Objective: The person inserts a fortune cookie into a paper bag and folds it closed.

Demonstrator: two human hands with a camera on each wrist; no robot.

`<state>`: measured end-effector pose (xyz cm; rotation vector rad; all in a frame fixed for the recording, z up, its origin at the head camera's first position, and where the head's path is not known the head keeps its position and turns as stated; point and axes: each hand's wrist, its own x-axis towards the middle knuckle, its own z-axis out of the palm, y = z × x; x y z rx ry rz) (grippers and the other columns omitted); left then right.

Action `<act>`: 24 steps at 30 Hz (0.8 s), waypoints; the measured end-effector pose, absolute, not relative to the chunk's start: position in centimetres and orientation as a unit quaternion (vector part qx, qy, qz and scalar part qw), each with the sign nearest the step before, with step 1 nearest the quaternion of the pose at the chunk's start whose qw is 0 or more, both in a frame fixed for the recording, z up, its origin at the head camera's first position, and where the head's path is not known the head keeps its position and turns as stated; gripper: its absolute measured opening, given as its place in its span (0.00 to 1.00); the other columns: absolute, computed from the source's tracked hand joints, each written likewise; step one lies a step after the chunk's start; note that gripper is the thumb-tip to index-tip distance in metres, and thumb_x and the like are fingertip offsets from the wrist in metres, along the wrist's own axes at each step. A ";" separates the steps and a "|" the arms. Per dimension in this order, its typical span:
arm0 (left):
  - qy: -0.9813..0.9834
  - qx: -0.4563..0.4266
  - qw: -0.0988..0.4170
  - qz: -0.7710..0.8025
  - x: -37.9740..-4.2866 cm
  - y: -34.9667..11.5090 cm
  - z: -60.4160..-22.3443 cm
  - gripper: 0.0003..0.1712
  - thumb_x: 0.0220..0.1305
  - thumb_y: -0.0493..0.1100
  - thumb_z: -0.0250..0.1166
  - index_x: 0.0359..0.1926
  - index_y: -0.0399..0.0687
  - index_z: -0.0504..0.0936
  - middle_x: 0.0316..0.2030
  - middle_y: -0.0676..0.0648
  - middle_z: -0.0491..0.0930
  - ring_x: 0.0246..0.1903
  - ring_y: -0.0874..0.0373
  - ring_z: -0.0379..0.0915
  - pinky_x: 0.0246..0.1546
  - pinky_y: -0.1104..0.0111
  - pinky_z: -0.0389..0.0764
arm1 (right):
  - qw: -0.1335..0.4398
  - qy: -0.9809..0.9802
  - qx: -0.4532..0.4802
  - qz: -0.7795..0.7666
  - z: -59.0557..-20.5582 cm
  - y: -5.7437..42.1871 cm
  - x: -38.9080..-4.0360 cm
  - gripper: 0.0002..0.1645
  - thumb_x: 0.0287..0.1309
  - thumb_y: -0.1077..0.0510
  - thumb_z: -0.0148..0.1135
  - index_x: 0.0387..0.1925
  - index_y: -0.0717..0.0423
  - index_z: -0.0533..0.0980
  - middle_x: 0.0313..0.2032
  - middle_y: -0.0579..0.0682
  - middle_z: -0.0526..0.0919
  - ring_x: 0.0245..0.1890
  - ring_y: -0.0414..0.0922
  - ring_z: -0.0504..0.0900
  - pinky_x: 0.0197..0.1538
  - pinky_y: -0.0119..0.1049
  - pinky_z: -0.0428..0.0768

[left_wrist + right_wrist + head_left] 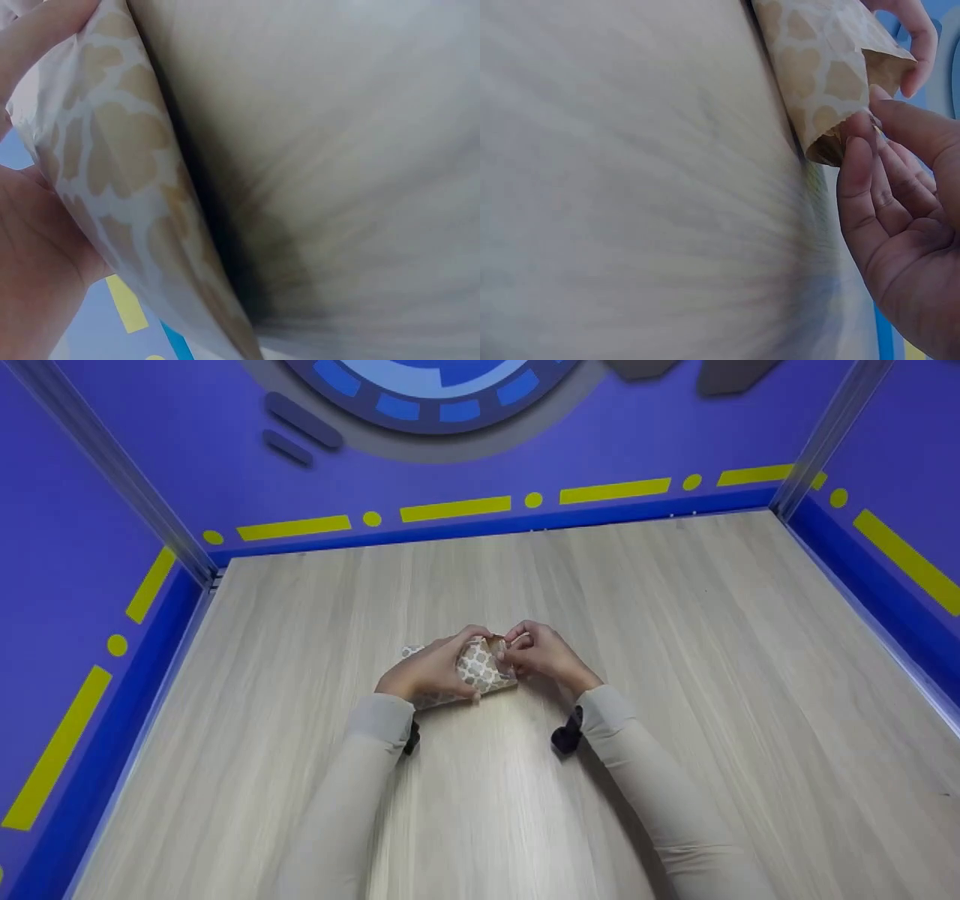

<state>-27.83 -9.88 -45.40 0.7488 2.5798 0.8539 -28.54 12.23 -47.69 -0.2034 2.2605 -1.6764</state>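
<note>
A paper bag (480,667) with a tan and white giraffe-like pattern lies on its side on the table, its zigzag-cut mouth facing right. The left hand (435,669) grips the bag across its body, thumb on the near side and fingers over the far side. At the mouth, the right hand (551,656) pinches the paper edge between thumb and forefinger, with its other fingers curled. The brown inside of the bag (810,56) shows at the partly spread mouth in the right wrist view. Whatever may lie deeper inside is hidden.
A light wood-grain table (712,622) spreads around the hands. Blue-purple panels (450,484) with yellow dashes wall it at the back and both sides. A dark wrist device (568,733) hangs under the right cuff.
</note>
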 end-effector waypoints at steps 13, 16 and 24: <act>0.906 0.256 0.159 0.299 -27.8 -9.9 -45.4 0.55 0.38 0.46 0.80 0.65 0.77 0.58 0.58 0.47 0.73 0.46 0.53 0.73 0.46 0.58 0.75 | 0.177 0.780 -0.081 -0.595 -47.0 13.9 -28.5 0.19 0.57 0.62 0.65 0.50 0.62 0.77 0.29 0.49 0.83 0.26 0.40 0.83 0.31 0.35 0.82; 0.906 0.248 0.162 0.303 -27.7 -9.9 -45.4 0.55 0.37 0.46 0.81 0.64 0.78 0.59 0.57 0.48 0.73 0.46 0.53 0.72 0.47 0.58 0.75 | 0.182 0.763 -0.082 -0.615 -47.0 14.1 -28.4 0.19 0.58 0.63 0.64 0.50 0.65 0.76 0.31 0.51 0.84 0.27 0.41 0.84 0.34 0.35 0.83; 0.905 0.240 0.165 0.310 -27.7 -9.8 -45.5 0.55 0.37 0.45 0.81 0.62 0.82 0.59 0.56 0.49 0.73 0.45 0.53 0.73 0.45 0.59 0.75 | 0.228 0.721 -0.077 -0.649 -46.8 13.7 -28.2 0.22 0.69 0.53 0.51 0.49 0.70 0.76 0.38 0.55 0.84 0.34 0.44 0.85 0.42 0.38 0.83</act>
